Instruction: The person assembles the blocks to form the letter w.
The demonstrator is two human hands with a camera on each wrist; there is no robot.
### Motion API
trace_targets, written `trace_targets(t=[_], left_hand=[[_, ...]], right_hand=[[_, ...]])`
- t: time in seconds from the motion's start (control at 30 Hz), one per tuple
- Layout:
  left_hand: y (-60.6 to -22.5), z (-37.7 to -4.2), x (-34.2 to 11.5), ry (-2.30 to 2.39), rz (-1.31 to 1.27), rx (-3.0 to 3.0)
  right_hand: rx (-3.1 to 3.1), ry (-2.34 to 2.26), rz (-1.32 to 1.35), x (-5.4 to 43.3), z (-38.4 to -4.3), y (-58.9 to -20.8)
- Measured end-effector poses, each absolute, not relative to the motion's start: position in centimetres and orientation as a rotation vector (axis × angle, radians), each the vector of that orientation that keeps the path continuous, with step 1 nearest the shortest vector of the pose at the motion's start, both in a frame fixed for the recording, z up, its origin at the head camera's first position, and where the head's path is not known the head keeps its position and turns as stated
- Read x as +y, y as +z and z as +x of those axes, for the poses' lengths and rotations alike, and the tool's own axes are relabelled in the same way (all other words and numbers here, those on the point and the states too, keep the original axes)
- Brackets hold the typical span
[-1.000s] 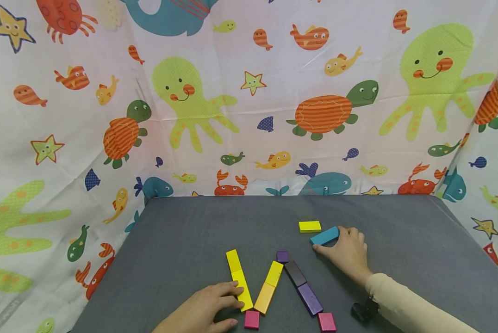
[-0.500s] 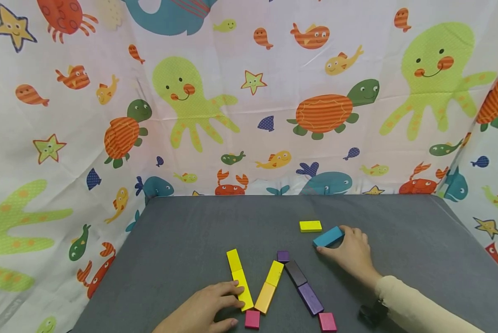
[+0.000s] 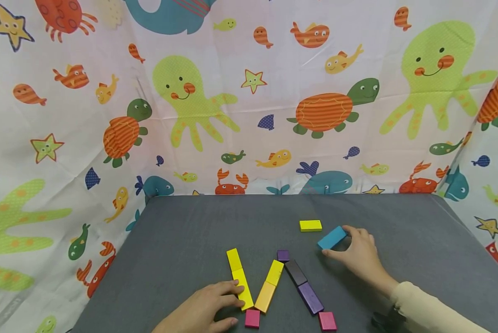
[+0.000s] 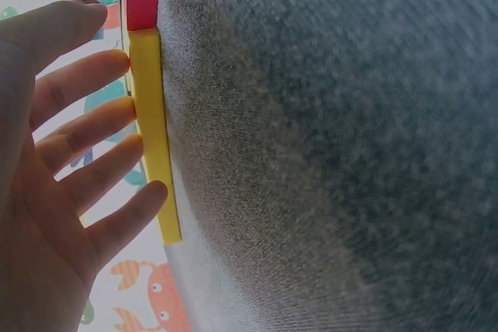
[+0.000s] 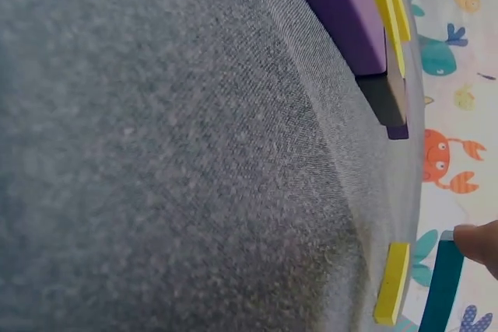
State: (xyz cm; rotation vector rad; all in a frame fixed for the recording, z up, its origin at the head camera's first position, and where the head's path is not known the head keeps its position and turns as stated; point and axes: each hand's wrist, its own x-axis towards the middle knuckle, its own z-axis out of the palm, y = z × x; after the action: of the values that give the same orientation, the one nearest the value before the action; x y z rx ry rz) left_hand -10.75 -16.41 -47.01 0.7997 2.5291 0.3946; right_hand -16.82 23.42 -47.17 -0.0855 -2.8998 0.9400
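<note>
In the head view, my right hand [image 3: 362,254] pinches a blue block [image 3: 332,237] by its ends, between thumb and fingers. The right wrist view catches the thumb on one end of that block [image 5: 442,285]. My left hand [image 3: 205,306] lies beside a row of two yellow blocks [image 3: 242,289], its fingertips touching the nearer one. Extended, spread fingers [image 4: 97,122] show along the yellow row in the left wrist view. The blocks form a zigzag: a pink block [image 3: 252,318], a yellow and orange row [image 3: 270,286], a small purple block [image 3: 283,255], then a dark grey block [image 3: 295,273].
A longer purple block [image 3: 310,298] continues the dark row down to a second pink block [image 3: 327,321]. One loose yellow block [image 3: 310,225] lies behind the blue one. The grey table [image 3: 182,231] ends at a printed sea-animal curtain [image 3: 249,152].
My right hand has drawn the blue block slightly to the right, away from the loose yellow block, turning it steeper. My left hand and the zigzag blocks have stayed in place.
</note>
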Motion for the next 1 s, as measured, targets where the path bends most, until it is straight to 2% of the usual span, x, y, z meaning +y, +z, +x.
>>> trace_targets(t=[1.0], left_hand=[[-46.8, -10.8, -16.3, 0.394, 0.795, 2.522]], right_hand=[[-2.912, 1.049, 0.333, 24.4, -12.7, -47.2]])
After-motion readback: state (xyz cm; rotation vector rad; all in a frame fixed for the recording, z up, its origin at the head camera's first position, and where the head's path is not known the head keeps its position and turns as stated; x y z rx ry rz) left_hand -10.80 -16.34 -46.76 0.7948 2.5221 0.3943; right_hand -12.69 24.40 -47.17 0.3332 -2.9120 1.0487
